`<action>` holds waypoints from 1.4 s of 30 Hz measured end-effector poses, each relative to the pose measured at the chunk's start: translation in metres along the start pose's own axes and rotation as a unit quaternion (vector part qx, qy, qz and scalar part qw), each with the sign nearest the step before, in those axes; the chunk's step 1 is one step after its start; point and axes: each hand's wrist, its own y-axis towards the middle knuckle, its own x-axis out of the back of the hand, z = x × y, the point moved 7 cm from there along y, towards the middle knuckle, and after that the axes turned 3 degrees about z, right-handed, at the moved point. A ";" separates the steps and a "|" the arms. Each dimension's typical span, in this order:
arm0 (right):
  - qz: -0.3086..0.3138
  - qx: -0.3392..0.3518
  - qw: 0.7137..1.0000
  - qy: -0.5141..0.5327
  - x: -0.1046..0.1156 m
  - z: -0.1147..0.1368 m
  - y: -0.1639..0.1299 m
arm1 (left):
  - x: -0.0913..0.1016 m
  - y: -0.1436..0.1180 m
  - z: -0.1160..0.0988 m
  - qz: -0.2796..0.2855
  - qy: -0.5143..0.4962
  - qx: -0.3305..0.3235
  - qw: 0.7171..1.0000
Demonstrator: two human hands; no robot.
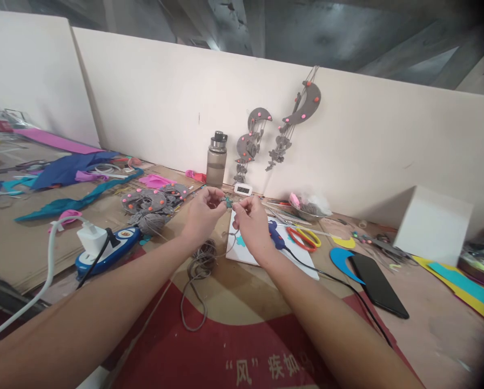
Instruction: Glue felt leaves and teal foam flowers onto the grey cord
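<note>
Two hands pinch one small teal piece above a cluttered craft table.

From the left: one blue power strip [106, 253], one grey yarn ball [150, 221], then the left hand [203, 213] and right hand [250, 222], both closed narrowly on the teal piece [228, 202], grey cord [197, 281] trailing below. Beyond stand one bottle [216, 160], two hanging crescent decorations [278, 127], one pair of scissors [303, 237], one black phone [377, 283].

You're at a craft workbench; felt scraps [75, 168], scissors [304, 237], glue gun [275, 235], yarn [203, 258] etc. litter it; moon-shaped hangings [302, 111] on the partition.
</note>
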 end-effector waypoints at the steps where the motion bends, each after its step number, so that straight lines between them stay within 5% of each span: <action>1: 0.005 -0.007 1.000 0.018 -0.002 -0.002 0.001 | 0.000 0.000 -0.001 0.001 0.005 -0.004 1.000; 28: -0.043 0.044 0.993 -0.100 0.013 0.006 0.002 | -0.008 -0.003 0.003 0.039 -0.047 0.029 0.998; 36: -0.043 -0.008 0.999 -0.030 0.013 -0.013 0.009 | -0.014 0.000 0.018 0.107 -0.100 0.107 0.983; 42: -0.045 -0.039 0.998 -0.008 0.010 -0.025 0.008 | -0.013 0.000 0.025 0.132 -0.043 0.143 0.980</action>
